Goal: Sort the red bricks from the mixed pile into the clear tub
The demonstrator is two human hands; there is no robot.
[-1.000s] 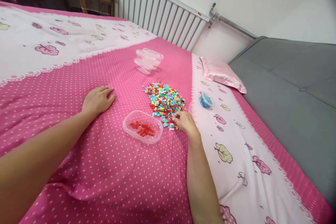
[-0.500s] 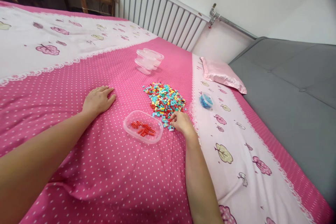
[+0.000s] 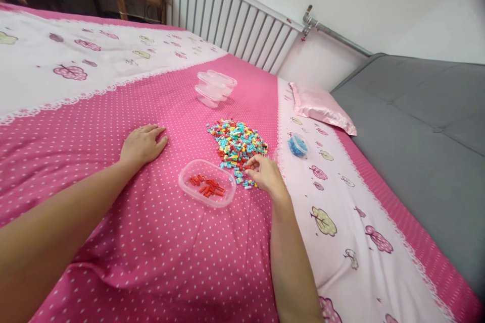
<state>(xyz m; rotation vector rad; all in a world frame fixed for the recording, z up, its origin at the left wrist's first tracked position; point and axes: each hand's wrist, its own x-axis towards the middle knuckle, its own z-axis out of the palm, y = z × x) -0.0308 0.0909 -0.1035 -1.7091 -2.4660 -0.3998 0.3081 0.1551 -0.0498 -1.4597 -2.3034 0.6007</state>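
Observation:
My right hand is at the near right edge of a pile of small toy building bricks in red, turquoise, yellow and pink. Its thumb and forefinger pinch what looks like a red building brick; the other fingers are curled behind. Left of that hand stands a clear oval plastic tub with several red bricks on its bottom. My left hand lies flat on the pink dotted bedspread, fingers stretched out, holding nothing.
Several clear tubs are grouped beyond the pile. To the right sits a small clear tub of blue pieces, with a clear lid partly hidden beside my right hand. A pink pillow rests near the grey headboard.
My right hand has shifted slightly up and to the right at the pile's edge, its fingers lifting a little. The left hand and the tubs stay where they were.

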